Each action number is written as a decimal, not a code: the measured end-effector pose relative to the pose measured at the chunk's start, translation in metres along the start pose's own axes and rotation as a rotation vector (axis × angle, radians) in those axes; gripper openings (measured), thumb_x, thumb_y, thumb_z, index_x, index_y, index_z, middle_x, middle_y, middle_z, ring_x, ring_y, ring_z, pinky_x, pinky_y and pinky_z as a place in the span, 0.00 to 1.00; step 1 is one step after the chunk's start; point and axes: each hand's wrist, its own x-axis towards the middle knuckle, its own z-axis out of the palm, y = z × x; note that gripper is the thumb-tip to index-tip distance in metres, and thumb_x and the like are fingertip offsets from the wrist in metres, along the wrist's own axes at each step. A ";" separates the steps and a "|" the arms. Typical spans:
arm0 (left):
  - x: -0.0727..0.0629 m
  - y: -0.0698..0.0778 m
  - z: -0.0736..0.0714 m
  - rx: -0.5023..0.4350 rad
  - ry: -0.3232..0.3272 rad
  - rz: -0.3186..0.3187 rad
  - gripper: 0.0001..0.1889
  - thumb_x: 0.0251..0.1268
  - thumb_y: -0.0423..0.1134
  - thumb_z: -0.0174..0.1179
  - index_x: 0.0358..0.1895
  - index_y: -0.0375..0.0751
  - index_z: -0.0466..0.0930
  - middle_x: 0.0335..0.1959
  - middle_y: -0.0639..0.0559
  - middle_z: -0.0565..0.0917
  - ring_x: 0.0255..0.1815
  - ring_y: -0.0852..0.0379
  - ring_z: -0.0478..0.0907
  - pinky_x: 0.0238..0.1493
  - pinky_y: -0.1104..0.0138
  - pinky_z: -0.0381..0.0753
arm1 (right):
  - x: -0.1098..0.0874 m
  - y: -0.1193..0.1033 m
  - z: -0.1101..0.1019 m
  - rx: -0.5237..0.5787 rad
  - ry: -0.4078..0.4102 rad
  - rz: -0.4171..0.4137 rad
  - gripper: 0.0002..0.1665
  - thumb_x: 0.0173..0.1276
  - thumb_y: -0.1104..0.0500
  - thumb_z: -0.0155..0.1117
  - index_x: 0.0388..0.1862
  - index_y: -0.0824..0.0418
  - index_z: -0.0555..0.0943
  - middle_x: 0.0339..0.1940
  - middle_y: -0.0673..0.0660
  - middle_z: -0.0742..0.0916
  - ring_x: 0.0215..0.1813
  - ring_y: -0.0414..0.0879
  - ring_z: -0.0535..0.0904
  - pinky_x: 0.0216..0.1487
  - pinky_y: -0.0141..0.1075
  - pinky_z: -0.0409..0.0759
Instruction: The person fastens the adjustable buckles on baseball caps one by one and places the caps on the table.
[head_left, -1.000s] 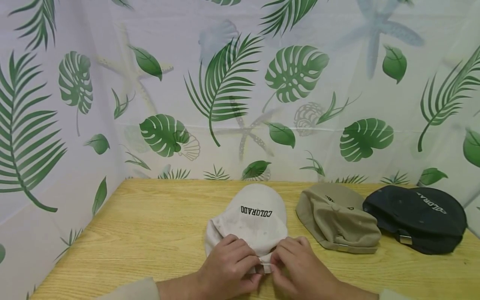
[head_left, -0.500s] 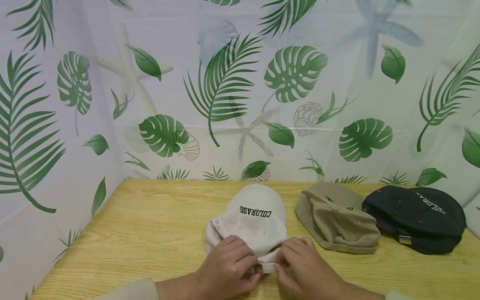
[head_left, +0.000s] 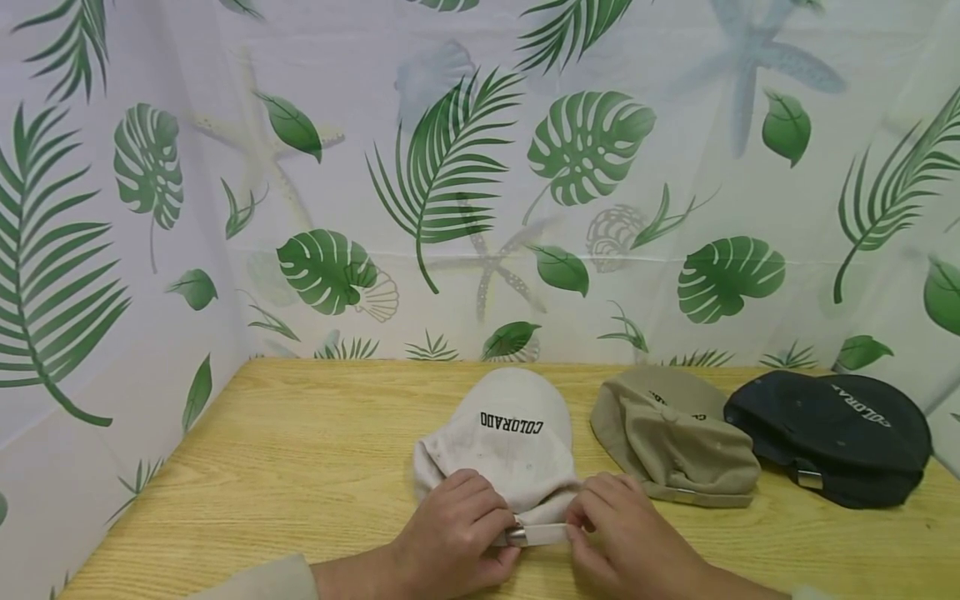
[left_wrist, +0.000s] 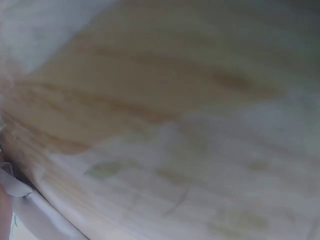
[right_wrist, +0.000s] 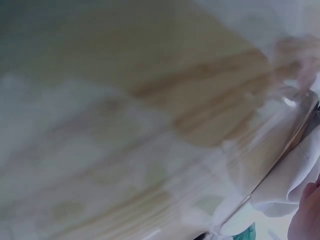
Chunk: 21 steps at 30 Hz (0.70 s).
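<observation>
A white baseball cap (head_left: 517, 454) marked COLORADO lies on the table, its lettering upside down in the head view and its strap end toward me. My left hand (head_left: 459, 533) pinches the near edge of the cap beside a small metal buckle (head_left: 516, 534). The thumb and index finger of my right hand (head_left: 626, 533) pinch the white strap (head_left: 546, 534), which runs straight across from the buckle. Both wrist views are blurred; a fold of the white cap (right_wrist: 282, 187) shows at the edge of the right wrist view.
To the right sit a khaki cap (head_left: 678, 446) and a dark navy cap (head_left: 840, 433) with a metal buckle, side by side on the wooden table (head_left: 300, 450). A leaf-patterned cloth (head_left: 465, 208) hangs behind the table and along its left side.
My right hand has moved a little to the right with the strap, and a longer stretch of strap now shows between the hands. The metal buckle has come into view by my left fingers.
</observation>
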 end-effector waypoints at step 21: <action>-0.002 -0.003 0.002 0.050 0.015 0.010 0.07 0.41 0.44 0.69 0.25 0.50 0.81 0.26 0.60 0.81 0.34 0.58 0.77 0.44 0.66 0.74 | -0.009 0.009 -0.008 -0.033 -0.012 0.044 0.15 0.78 0.45 0.44 0.30 0.43 0.74 0.31 0.34 0.73 0.36 0.30 0.68 0.44 0.32 0.62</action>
